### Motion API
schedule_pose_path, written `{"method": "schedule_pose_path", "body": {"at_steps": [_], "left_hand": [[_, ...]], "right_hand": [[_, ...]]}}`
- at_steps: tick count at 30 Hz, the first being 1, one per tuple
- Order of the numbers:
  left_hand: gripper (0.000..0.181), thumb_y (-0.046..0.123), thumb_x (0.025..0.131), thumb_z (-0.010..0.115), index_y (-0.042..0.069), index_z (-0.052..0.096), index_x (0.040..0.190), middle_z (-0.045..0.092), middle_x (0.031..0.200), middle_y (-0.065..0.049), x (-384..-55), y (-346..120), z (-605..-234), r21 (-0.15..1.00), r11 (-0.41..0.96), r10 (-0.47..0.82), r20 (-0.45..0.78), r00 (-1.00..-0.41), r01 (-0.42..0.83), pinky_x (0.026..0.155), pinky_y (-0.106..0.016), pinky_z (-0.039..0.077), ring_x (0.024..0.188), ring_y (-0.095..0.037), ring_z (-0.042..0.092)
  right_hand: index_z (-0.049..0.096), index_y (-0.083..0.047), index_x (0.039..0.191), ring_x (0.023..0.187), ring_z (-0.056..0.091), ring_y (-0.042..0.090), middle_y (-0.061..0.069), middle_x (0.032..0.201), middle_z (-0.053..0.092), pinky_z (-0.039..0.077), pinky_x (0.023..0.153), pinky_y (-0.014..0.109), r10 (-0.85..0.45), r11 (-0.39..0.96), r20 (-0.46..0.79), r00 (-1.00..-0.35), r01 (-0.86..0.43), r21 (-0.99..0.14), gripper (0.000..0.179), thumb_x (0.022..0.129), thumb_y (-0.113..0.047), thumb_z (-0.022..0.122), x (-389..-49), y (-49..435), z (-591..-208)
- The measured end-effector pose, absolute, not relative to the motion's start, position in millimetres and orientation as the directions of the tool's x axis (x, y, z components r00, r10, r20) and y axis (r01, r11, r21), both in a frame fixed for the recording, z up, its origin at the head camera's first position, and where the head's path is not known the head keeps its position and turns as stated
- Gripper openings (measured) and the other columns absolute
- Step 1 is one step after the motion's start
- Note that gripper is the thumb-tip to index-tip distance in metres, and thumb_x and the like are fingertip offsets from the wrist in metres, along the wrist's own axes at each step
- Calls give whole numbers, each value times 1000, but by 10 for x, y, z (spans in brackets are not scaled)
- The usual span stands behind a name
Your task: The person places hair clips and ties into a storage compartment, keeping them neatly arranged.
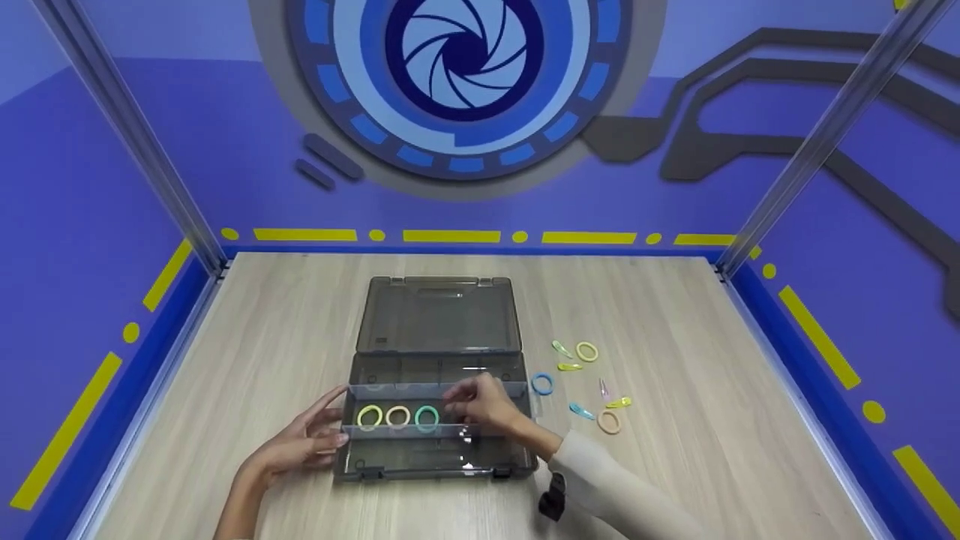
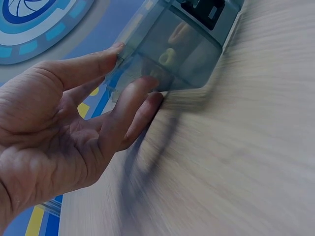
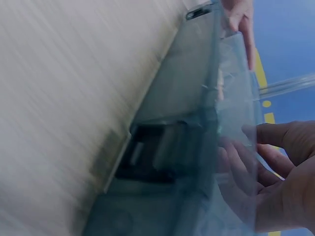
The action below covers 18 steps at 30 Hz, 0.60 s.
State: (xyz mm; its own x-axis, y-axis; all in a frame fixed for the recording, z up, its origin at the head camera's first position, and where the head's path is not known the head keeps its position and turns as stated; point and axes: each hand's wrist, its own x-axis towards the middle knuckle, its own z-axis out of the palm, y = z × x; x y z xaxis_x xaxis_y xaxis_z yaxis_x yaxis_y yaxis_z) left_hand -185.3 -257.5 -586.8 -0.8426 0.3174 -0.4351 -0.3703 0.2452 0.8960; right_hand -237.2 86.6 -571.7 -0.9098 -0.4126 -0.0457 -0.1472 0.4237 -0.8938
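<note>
Hands first, from the head view: the left hand (image 1: 296,442) spread against the open case (image 1: 412,454), the right hand (image 1: 480,405) reaching into its middle compartment (image 1: 412,401) beside the green ring (image 1: 417,418) (steady bracing and light fingers seemed best). Left wrist: fingers touched the case's end. Right wrist: whether anything was pinched, I couldn't tell.

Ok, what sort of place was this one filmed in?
Probably a purpose-built recording booth: a wood-grain table enclosed on three visible sides by blue-purple panels with printed graphics, and metallic-looking posts at the back corners.
</note>
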Motion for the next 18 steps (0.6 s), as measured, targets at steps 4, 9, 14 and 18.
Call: {"method": "schedule_pose_path", "body": {"at_steps": [4,9,14,18], "left_hand": [[92,23,95,73,22,14,166,27,160,-32,-1856,-2582,-5858,895,244,315,-438,-842,-374,87,-36,55,119,-24,59],[92,22,95,72,22,12,166,26,160,-33,-1851,-2586,-5866,901,230,329,-428,-842,-368,86,-36,55,117,-22,59],[92,22,96,72,22,12,166,25,160,-34,-1842,-2595,-5865,907,229,341,-414,-844,-353,86,-36,55,117,-23,59],[93,23,94,74,24,14,166,26,161,-33,-1831,-2574,-5858,897,247,311,-432,-847,-367,87,-37,56,121,-26,59]], "right_hand": [[75,8,101,66,71,28,20,92,78,58,58,31,-398,406,-52,-916,-125,-905,15,88,1,75,-2421,1025,-5623],[72,14,106,66,64,9,26,94,76,56,60,28,-368,373,-53,-928,-95,-923,19,89,4,69,-2496,1306,-5531],[68,18,110,64,60,2,32,98,73,51,57,19,-301,346,-66,-951,-44,-937,23,91,5,67,-2569,1605,-5415],[68,16,112,69,68,6,25,98,76,55,60,22,-223,343,-104,-969,22,-939,25,92,0,69,-2667,1869,-5382]]}}
